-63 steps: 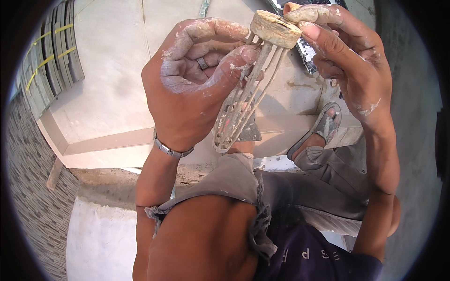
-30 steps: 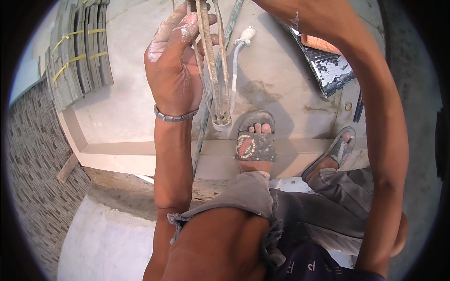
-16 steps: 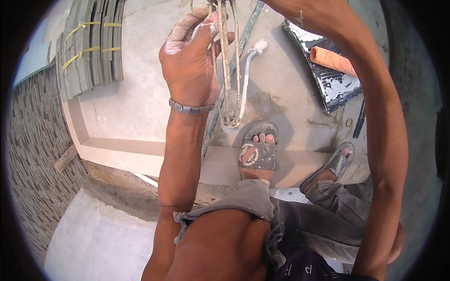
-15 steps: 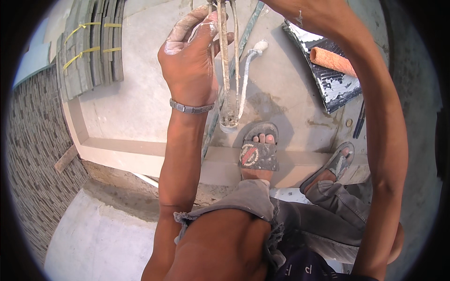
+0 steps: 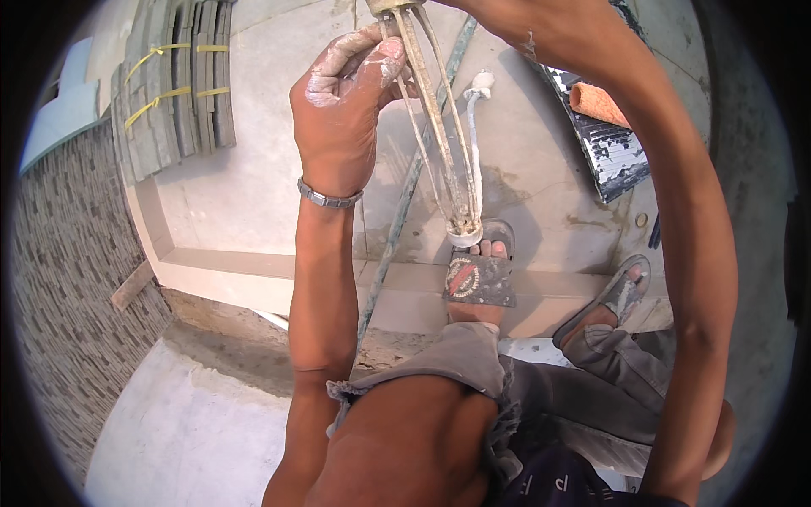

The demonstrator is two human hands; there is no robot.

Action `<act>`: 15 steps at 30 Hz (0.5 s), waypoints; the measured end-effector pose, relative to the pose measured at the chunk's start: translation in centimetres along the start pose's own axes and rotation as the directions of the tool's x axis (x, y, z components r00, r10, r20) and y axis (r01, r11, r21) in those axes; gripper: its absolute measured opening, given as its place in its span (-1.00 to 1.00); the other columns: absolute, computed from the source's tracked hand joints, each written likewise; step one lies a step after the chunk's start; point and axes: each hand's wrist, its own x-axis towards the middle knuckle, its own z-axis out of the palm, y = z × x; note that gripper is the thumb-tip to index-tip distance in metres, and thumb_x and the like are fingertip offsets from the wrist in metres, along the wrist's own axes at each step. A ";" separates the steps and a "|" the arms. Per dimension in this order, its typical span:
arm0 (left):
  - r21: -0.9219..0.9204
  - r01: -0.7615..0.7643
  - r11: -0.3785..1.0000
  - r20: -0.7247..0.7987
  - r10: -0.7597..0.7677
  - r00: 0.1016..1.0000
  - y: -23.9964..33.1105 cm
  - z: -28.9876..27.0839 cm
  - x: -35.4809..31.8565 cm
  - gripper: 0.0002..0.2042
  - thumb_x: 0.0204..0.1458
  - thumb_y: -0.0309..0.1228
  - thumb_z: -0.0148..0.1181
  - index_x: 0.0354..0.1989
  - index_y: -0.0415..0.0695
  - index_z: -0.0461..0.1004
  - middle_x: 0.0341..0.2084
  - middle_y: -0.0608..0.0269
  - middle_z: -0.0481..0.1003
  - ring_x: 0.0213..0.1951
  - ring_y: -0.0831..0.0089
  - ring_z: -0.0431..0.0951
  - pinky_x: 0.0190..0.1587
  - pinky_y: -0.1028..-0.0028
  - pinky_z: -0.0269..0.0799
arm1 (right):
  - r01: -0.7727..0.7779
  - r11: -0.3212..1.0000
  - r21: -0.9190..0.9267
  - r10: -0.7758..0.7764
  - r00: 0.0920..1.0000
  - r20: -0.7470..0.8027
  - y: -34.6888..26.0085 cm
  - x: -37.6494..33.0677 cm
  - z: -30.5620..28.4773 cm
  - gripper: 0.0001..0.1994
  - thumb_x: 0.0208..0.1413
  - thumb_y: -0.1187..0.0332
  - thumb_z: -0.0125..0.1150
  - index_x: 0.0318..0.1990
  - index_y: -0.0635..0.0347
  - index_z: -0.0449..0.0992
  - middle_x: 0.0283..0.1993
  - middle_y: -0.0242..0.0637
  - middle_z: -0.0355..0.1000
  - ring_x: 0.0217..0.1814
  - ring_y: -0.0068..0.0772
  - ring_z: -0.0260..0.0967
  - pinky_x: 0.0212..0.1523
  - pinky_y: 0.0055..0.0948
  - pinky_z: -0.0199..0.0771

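Observation:
A paint-smeared wire cage of a roller frame (image 5: 439,118) hangs in front of me, its thin rods running down to a round white end cap near my foot. A white-coated bent rod with a knobbed end rises beside it. My left hand (image 5: 346,80), whitened on thumb and fingers, is closed round one of the cage's rods near the top; some fingertips are hidden behind it. My right forearm (image 5: 667,127) arches in from the right, and its hand lies beyond the upper edge. On a black paint tray (image 5: 608,152) rests an orange roller sleeve (image 5: 596,103), partly covered by that forearm.
Grey slabs tied with yellow straps (image 5: 182,84) stand at the upper left. A greenish pole (image 5: 401,207) lies across the pale tiled floor. My sandalled foot (image 5: 480,275) is on the tan ledge (image 5: 405,283). Patterned wall cladding (image 5: 68,253) lies left.
The lower end of the roller cage has swung right, from beside my foot to over its toes. My left hand keeps hold near the top. The whole view has shifted slightly.

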 end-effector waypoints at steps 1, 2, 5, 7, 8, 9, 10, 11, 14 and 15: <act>-0.022 -0.023 1.000 -0.005 0.022 1.000 -0.3 0.4 -0.3 -0.70 0.21 -0.50 0.29 0.04 -0.40 0.47 -0.24 0.14 0.62 -0.26 0.52 0.63 -0.25 0.44 0.63 | -0.144 0.988 0.064 0.140 0.988 0.062 -2.8 -0.5 -1.1 -0.79 0.29 0.35 0.25 -0.13 0.36 0.62 -0.14 -0.04 0.62 -0.10 -0.27 0.52 -0.04 -0.26 0.54; -0.045 -0.046 0.998 -0.012 0.045 0.999 -0.6 0.6 -0.6 -0.70 0.20 -0.52 0.29 0.04 -0.40 0.45 -0.24 0.13 0.62 -0.26 0.52 0.63 -0.25 0.43 0.64 | -0.170 0.982 0.078 0.164 0.984 0.075 -3.2 -0.6 -1.2 -0.79 0.29 0.35 0.24 -0.13 0.36 0.62 -0.15 -0.05 0.61 -0.12 -0.31 0.51 -0.07 -0.28 0.55; -0.240 -0.021 0.970 0.002 0.022 1.000 -0.9 1.8 -1.0 -0.71 0.21 -0.56 0.26 0.06 -0.39 0.43 -0.23 0.10 0.62 -0.28 0.51 0.63 -0.26 0.45 0.63 | -0.089 0.994 0.056 0.088 0.996 0.020 -2.2 -1.2 -1.2 -0.79 0.29 0.36 0.25 -0.12 0.37 0.61 -0.17 -0.09 0.60 -0.16 -0.36 0.49 -0.13 -0.34 0.57; -0.316 0.019 0.949 -0.001 -0.020 1.000 -0.9 2.3 -1.1 -0.72 0.23 -0.57 0.24 0.07 -0.39 0.44 -0.21 0.11 0.62 -0.30 0.52 0.63 -0.28 0.47 0.61 | -0.143 0.985 0.098 0.142 0.990 0.016 -2.3 -1.4 -1.3 -0.79 0.26 0.38 0.28 -0.08 0.36 0.59 -0.13 -0.07 0.57 -0.15 -0.31 0.50 -0.12 -0.32 0.58; -0.332 0.033 0.943 -0.002 -0.036 0.999 -1.1 2.2 -1.0 -0.73 0.23 -0.56 0.25 0.06 -0.39 0.45 -0.21 0.12 0.62 -0.30 0.53 0.63 -0.29 0.48 0.60 | -0.163 0.984 0.074 0.163 0.987 -0.002 -2.1 -1.6 -1.3 -0.78 0.25 0.35 0.30 -0.07 0.34 0.60 -0.16 -0.13 0.56 -0.21 -0.37 0.44 -0.19 -0.35 0.48; -0.348 0.048 0.936 -0.002 -0.052 0.999 -1.3 2.2 -1.0 -0.73 0.22 -0.56 0.25 0.06 -0.39 0.46 -0.21 0.12 0.61 -0.31 0.53 0.62 -0.30 0.49 0.59 | -0.182 0.982 0.050 0.183 0.983 -0.021 -1.8 -1.9 -1.3 -0.76 0.25 0.33 0.31 -0.05 0.31 0.60 -0.19 -0.19 0.55 -0.27 -0.44 0.38 -0.26 -0.39 0.39; -0.266 0.072 0.961 0.009 -0.073 0.997 -1.0 2.2 -0.9 -0.74 0.26 -0.55 0.20 0.07 -0.38 0.45 -0.18 0.11 0.60 -0.25 0.50 0.63 -0.26 0.47 0.62 | -0.151 0.988 -0.035 0.148 0.986 -0.071 -0.7 -2.5 -1.0 -0.74 0.28 0.26 0.32 -0.04 0.27 0.62 -0.28 -0.32 0.54 -0.40 -0.61 0.25 -0.42 -0.48 0.19; -0.181 0.095 0.979 0.016 -0.094 0.995 -0.5 2.2 -1.0 -0.75 0.29 -0.53 0.15 0.09 -0.37 0.45 -0.15 0.10 0.59 -0.19 0.47 0.64 -0.22 0.45 0.64 | -0.120 0.985 -0.120 0.106 0.987 -0.119 0.1 -2.9 -0.7 -0.72 0.30 0.19 0.33 -0.03 0.22 0.64 -0.37 -0.46 0.53 -0.53 -0.79 0.13 -0.59 -0.57 0.00; -0.004 0.053 0.999 0.012 -0.053 0.999 0.1 2.3 -0.9 -0.76 0.32 -0.51 0.11 0.08 -0.37 0.46 -0.12 0.07 0.59 -0.15 0.45 0.65 -0.22 0.46 0.67 | -0.273 0.958 -0.090 0.267 0.961 -0.078 -1.6 -2.7 -1.2 -0.76 0.26 0.28 0.36 -0.08 0.28 0.63 -0.35 -0.42 0.46 -0.47 -0.74 0.13 -0.49 -0.53 0.14; 0.041 0.025 0.999 0.012 -0.025 1.000 0.0 2.6 -0.9 -0.76 0.32 -0.50 0.11 0.07 -0.38 0.47 -0.12 0.06 0.59 -0.16 0.46 0.66 -0.24 0.48 0.68 | -0.281 0.956 -0.086 0.275 0.959 -0.070 -1.4 -2.8 -1.3 -0.75 0.27 0.27 0.34 -0.07 0.30 0.62 -0.32 -0.41 0.47 -0.46 -0.72 0.14 -0.46 -0.53 0.18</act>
